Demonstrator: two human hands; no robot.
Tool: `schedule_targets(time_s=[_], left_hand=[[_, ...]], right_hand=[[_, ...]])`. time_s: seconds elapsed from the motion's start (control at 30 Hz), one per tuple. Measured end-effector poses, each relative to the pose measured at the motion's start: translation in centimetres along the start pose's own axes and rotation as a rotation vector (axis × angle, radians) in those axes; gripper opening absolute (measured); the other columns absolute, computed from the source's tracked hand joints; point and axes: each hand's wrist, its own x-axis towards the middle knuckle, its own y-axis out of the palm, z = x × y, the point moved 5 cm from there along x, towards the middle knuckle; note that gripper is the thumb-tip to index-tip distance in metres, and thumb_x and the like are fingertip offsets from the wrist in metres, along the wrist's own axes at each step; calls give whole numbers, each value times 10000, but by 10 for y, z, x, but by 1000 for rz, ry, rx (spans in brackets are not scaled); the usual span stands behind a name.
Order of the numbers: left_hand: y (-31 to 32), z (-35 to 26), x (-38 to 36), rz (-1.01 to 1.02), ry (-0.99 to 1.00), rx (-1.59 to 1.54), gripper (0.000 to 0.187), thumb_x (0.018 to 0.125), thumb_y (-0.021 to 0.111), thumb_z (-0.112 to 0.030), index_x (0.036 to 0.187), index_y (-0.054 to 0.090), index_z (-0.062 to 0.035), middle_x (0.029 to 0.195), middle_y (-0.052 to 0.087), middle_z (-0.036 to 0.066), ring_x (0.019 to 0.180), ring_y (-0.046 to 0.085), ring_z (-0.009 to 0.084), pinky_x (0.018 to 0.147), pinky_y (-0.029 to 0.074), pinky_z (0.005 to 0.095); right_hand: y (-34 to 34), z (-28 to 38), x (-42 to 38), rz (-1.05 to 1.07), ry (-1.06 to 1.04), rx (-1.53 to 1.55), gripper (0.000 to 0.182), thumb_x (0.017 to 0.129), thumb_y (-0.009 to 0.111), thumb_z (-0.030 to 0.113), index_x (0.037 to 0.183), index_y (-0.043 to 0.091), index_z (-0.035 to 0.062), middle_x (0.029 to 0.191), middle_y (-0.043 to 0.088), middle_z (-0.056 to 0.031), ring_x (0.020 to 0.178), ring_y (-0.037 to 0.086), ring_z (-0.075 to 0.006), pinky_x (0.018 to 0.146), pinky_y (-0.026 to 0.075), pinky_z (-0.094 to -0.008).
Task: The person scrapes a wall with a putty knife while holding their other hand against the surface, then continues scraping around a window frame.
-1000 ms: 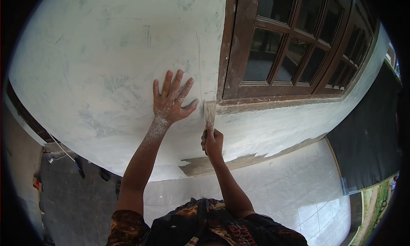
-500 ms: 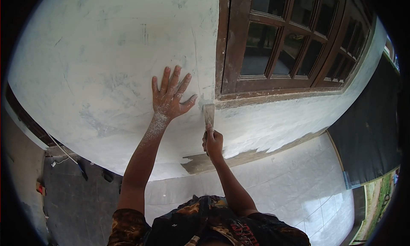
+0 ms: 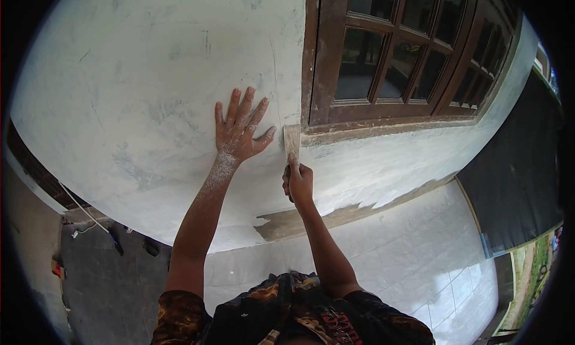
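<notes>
In the head view, red lettering runs across the front of the dark patterned shirt (image 3: 257, 309), too small and distorted to read. A small red object (image 3: 57, 268) sits at the far left edge, too small to identify.

The putty knife (image 3: 291, 140) is upright in the view, its pale, smeared blade against the white-coated wall (image 3: 150, 93), just beside the lower left corner of the brown window frame (image 3: 326, 105). The right hand (image 3: 298, 183) has its grip clamped on the putty knife, with the fingers curled around the handle and the thumb pointing up along the tool toward the blade. The blade extends above the grip, and a dark part of the handle shows beside the curled fingers.

The left hand (image 3: 238, 135) is open, its grip apart, with fingers spread over the wall and thumb pointing toward the blade without touching it. White dust covers its wrist and speckles the fingers.

A thin vertical line marks the wall above the blade. Lower down, a rough-edged gray-brown bare strip (image 3: 287, 224) borders the pale tiled floor (image 3: 383, 249). Glass panes fill the window frame. A black sheet (image 3: 509, 171) hangs at the right, and a white cable (image 3: 84, 207) lies at the left near darker floor tiles (image 3: 108, 285).
</notes>
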Motion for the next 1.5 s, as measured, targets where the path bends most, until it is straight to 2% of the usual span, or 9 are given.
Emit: schedule_targets(time_s=[0.2,0.43,0.53,0.73,0.93,1.17,1.37,1.43,1.5], left_hand=[[3,2,1,13,-3,-3,748,744,709,-502,1397,451,-247,1532,287,97,1440,187,302,1136,47,590],[1,0,1,5,3,0,744,747,703,-499,1397,452,-239,1532,285,99,1440,188,301,1136,48,589],[1,1,0,2,3,0,742,749,701,-499,1396,454,-233,1533,284,100,1440,186,303,1137,43,587],[2,0,0,5,0,0,742,750,698,-498,1397,453,-231,1535,280,100,1442,180,307,1138,36,585],[1,0,0,16,-6,-6,752,744,705,-491,1401,445,-233,1537,274,98,1443,174,306,1136,41,591],[2,1,1,19,-4,0,751,748,698,-501,1403,444,-234,1540,266,98,1444,168,309,1134,38,594],[3,1,0,16,-4,5,744,750,697,-504,1396,453,-229,1538,269,102,1444,167,310,1134,40,594],[2,1,1,13,-2,11,741,750,696,-508,1394,456,-229,1537,273,103,1444,168,312,1134,41,593],[0,0,-1,11,11,19,739,751,694,-511,1392,459,-228,1535,277,104,1443,169,315,1134,42,593]], right_hand=[[-7,-30,-9,-36,49,-24,565,960,511,468,557,444,77,440,397,8,344,404,-88,323,304,-254],[2,3,-5,-33,-1,30,558,956,520,465,558,449,80,436,393,9,330,392,-91,315,301,-256],[-7,-23,-13,-57,54,1,552,951,532,464,562,452,81,443,401,9,334,394,-88,315,302,-256],[-2,3,-4,-47,6,9,553,945,542,467,562,459,77,443,409,6,338,408,-87,314,309,-250],[-12,-25,-12,-68,50,-35,552,954,527,459,565,459,73,448,416,5,342,415,-88,319,315,-250],[1,-1,2,-23,-59,20,527,966,511,447,580,433,97,453,389,13,319,365,-82,297,271,-245],[-3,-15,-9,-23,58,-4,539,967,502,459,574,431,96,455,395,7,322,377,-85,301,277,-246],[3,7,-1,-1,-72,15,536,964,509,459,576,434,96,457,397,8,322,376,-84,299,271,-245],[1,0,-3,-17,-61,6,535,964,509,458,576,435,97,456,397,8,322,376,-84,298,270,-244]])
